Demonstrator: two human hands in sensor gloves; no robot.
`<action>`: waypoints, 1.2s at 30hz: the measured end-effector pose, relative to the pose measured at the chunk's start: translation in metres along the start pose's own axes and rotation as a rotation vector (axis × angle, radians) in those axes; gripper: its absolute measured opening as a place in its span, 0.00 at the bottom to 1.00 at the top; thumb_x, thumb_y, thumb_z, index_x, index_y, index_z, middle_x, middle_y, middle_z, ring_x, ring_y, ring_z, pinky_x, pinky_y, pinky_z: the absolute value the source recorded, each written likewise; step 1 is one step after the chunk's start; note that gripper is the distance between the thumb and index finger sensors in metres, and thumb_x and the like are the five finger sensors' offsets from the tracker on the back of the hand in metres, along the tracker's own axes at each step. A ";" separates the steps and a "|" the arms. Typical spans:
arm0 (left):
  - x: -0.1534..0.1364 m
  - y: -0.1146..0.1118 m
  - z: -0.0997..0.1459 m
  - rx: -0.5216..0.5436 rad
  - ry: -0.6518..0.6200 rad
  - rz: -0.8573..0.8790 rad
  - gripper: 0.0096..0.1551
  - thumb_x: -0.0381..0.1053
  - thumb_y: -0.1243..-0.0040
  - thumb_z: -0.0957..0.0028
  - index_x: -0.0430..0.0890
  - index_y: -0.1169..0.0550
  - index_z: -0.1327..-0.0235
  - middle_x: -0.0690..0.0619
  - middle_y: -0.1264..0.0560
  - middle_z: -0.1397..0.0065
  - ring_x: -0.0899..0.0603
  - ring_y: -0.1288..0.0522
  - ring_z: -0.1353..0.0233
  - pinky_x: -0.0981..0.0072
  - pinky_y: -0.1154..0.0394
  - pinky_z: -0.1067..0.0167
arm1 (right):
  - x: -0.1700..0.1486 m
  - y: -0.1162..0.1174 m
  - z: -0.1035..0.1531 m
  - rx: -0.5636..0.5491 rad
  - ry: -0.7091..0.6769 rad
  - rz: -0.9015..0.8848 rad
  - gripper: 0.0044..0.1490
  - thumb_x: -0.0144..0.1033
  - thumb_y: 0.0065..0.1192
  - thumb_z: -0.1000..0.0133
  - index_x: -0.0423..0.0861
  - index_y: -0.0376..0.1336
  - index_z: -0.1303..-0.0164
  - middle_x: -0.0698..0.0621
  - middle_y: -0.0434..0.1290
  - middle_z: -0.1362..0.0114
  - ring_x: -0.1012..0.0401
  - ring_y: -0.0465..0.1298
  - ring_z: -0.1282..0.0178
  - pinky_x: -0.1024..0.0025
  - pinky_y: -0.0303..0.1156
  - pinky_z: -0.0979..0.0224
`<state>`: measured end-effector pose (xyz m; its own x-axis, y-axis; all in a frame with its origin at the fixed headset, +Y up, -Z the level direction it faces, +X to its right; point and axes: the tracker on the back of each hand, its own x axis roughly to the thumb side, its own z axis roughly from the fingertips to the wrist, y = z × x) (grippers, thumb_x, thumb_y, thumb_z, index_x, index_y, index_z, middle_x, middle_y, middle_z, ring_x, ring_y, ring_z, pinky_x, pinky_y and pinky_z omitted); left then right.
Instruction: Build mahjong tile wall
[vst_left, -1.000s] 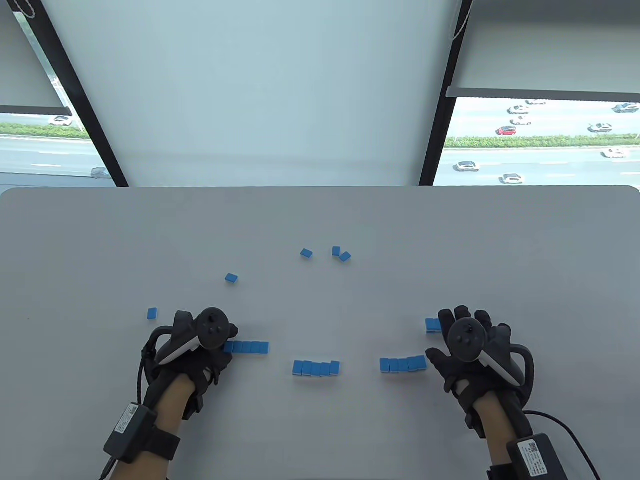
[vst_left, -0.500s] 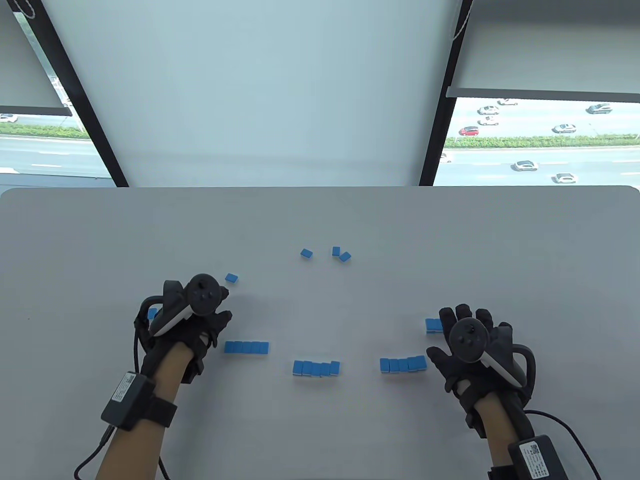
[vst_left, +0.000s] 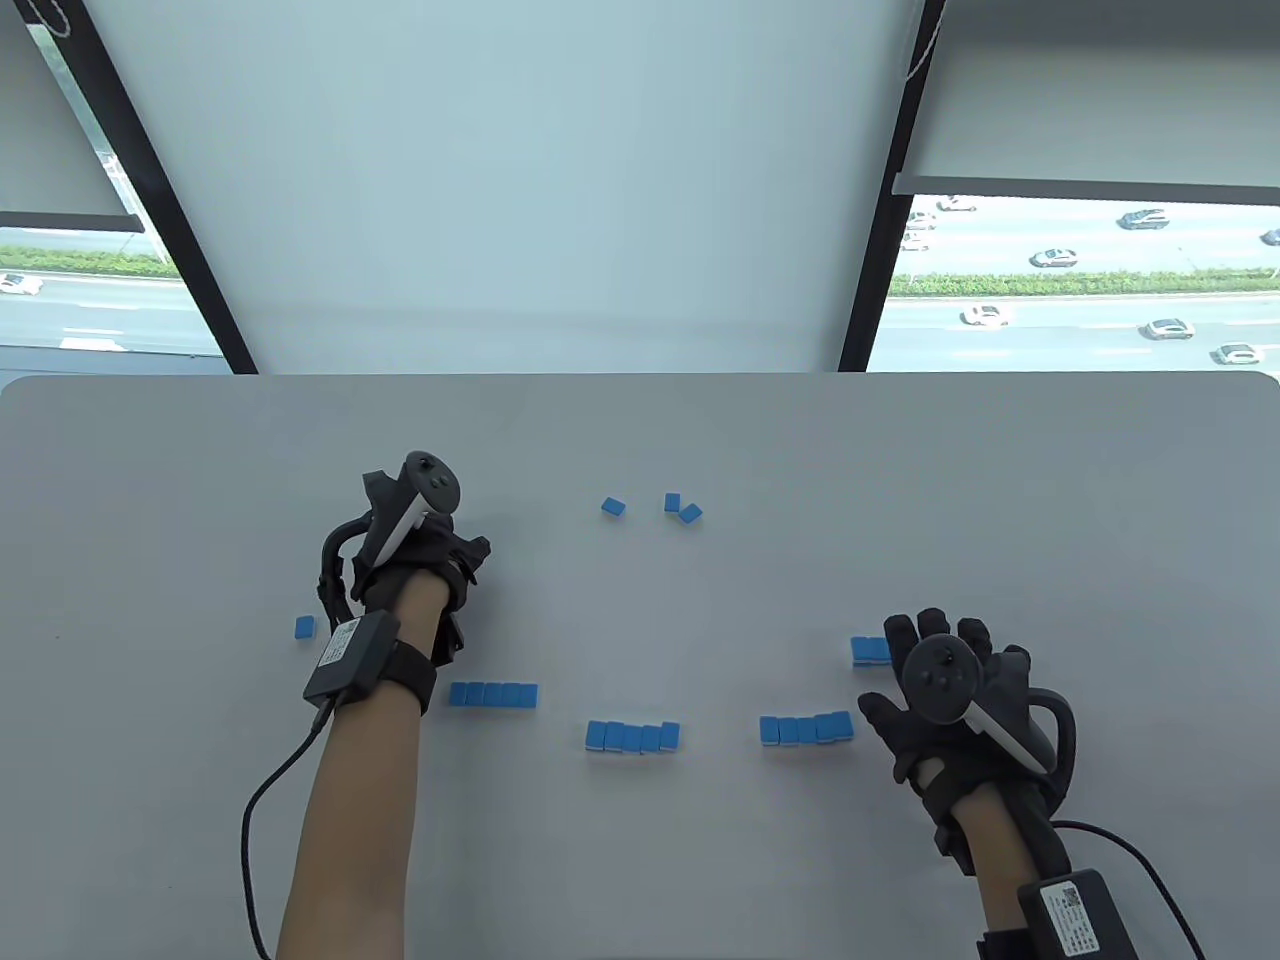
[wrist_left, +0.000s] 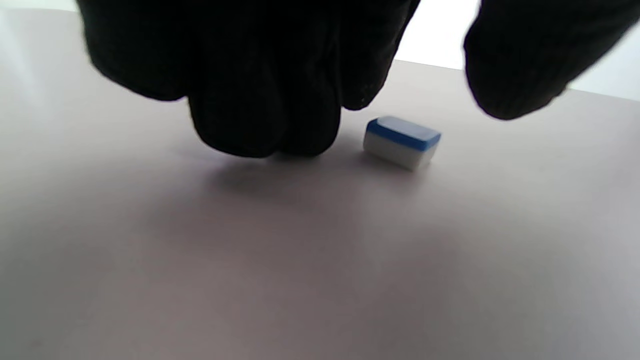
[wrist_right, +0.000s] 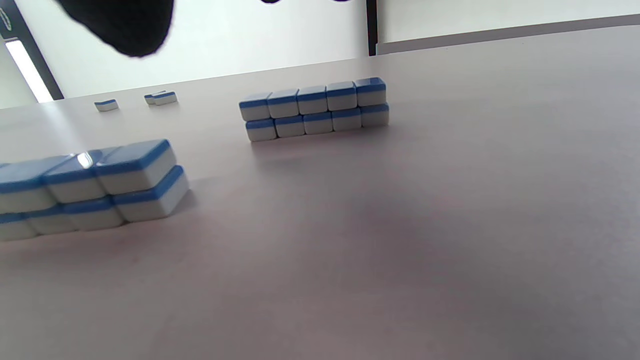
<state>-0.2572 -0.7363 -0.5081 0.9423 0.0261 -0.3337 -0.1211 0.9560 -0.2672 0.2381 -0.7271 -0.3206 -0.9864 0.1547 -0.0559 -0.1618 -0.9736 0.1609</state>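
L hand (vst_left: 420, 560), boxy blue-white tile (wrist_left: 401, 142)

Grey table (vst_left: 900, 470) with blue tile rows (vst_left: 633, 737), loose tiles (vst_left: 613, 507).

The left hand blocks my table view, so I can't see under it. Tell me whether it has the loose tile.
Observer: No. In the left wrist view the tile lies flat on the table, blue side up, between the fingers and thumb of the left hand, touched by neither.
Operator: Report the wall height too; from above I can't judge it.
Observer: In the right wrist view the farther segment is five tiles wide and two high.
Operator: Now the nearer one.
Observer: The nearer segment is also two high; its left end runs out of frame.
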 end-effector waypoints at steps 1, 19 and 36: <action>0.003 -0.001 0.000 0.003 0.009 -0.034 0.44 0.72 0.34 0.61 0.52 0.24 0.32 0.52 0.16 0.41 0.41 0.16 0.45 0.41 0.23 0.42 | 0.000 0.000 0.000 0.000 -0.001 0.002 0.52 0.67 0.54 0.48 0.60 0.37 0.19 0.53 0.36 0.14 0.43 0.35 0.17 0.35 0.30 0.26; 0.019 -0.004 0.029 0.072 -0.108 -0.116 0.35 0.56 0.28 0.57 0.45 0.23 0.37 0.51 0.19 0.42 0.44 0.15 0.48 0.42 0.21 0.44 | 0.001 0.000 -0.001 0.002 -0.010 0.004 0.53 0.67 0.54 0.48 0.60 0.37 0.19 0.53 0.36 0.13 0.43 0.35 0.17 0.35 0.30 0.26; 0.015 0.022 0.151 0.322 -0.546 -0.009 0.35 0.55 0.29 0.57 0.47 0.25 0.35 0.53 0.20 0.40 0.45 0.16 0.47 0.42 0.21 0.42 | 0.004 0.002 -0.001 0.003 -0.025 -0.001 0.52 0.67 0.53 0.48 0.60 0.37 0.19 0.53 0.35 0.13 0.43 0.35 0.17 0.35 0.30 0.26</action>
<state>-0.1991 -0.6709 -0.3825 0.9765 0.0815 0.1996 -0.0924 0.9946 0.0462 0.2337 -0.7281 -0.3217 -0.9866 0.1602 -0.0314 -0.1632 -0.9729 0.1640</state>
